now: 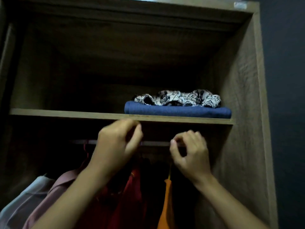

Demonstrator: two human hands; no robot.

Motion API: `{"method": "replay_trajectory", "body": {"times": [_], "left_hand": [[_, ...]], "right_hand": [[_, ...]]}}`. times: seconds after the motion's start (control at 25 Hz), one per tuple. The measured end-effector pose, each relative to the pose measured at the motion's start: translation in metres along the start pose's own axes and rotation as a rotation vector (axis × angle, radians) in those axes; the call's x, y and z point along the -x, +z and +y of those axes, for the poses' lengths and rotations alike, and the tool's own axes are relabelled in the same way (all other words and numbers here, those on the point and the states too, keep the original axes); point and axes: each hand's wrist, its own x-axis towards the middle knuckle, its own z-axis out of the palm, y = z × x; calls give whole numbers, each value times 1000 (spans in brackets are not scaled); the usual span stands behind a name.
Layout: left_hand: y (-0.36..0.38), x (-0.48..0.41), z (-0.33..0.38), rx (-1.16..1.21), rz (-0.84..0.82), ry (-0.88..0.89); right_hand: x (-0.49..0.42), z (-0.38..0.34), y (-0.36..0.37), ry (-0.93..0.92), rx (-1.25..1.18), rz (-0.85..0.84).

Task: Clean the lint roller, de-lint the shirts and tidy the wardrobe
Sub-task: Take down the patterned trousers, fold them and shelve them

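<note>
- A brown wood-grain wardrobe stands open, dim inside, with 1 wooden shelf across it.
- On the right part of the shelf lies a folded blue cloth, and a crumpled black-and-white patterned garment sits on top of it.
- Below the shelf a dark horizontal hanging rail runs across the wardrobe.
- 4 shirts hang beneath the rail: a pale whitish shirt at far left, a pink shirt just beside it, a red shirt in the middle, and an orange shirt to the right.
- A thin red hanger hook sits on the rail above the pink shirt; a yellow hanger neck rises from the orange shirt toward the rail.
- The left hand is raised in front of the rail, just under the shelf edge. Its grip is curled, thumb and fingers close together; whether it has hold of anything cannot be told.
- The right hand is raised at the rail above the orange shirt. Its grip is curled with the thumb near the rail; whether it holds the rail or a hanger cannot be told.
</note>
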Motion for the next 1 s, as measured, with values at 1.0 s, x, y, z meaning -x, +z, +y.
{"method": "replay_trajectory", "body": {"times": [1.0], "left_hand": [[-64,-165,7,308,329,-468]], "right_hand": [[-194,-56,-113,55,32,-345]]}}
